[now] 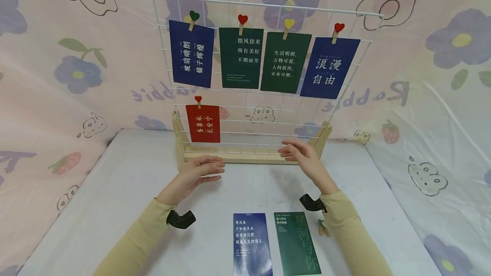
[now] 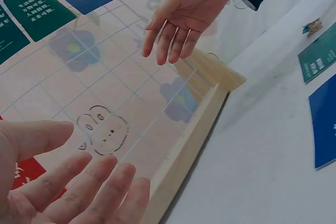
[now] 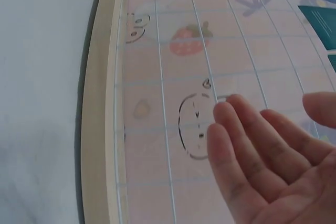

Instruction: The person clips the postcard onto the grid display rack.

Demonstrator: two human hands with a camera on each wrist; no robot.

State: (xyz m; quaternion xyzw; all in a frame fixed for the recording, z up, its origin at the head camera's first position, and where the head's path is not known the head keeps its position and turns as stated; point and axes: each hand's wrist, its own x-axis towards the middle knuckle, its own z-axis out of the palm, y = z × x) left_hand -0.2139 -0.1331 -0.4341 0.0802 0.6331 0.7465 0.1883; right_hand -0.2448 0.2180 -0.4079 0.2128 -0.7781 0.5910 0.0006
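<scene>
A wire grid panel [image 1: 264, 114] stands in a wooden base [image 1: 241, 156] at the back of the table [image 1: 115, 191]. 5 cards hang on the panel: 4 along its top, 1 [image 1: 203, 123] lower left. In front of the panel lie 2 cards [image 1: 251, 242] side by side, clothespins [image 1: 322, 227] just right of them.

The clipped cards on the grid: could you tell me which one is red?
The lone lower-row card, at the left; the four above are blue or green.

A home craft corner: cartoon rabbit-and-flower backdrop [image 1: 429, 67] behind a white table [image 1: 115, 191].
</scene>
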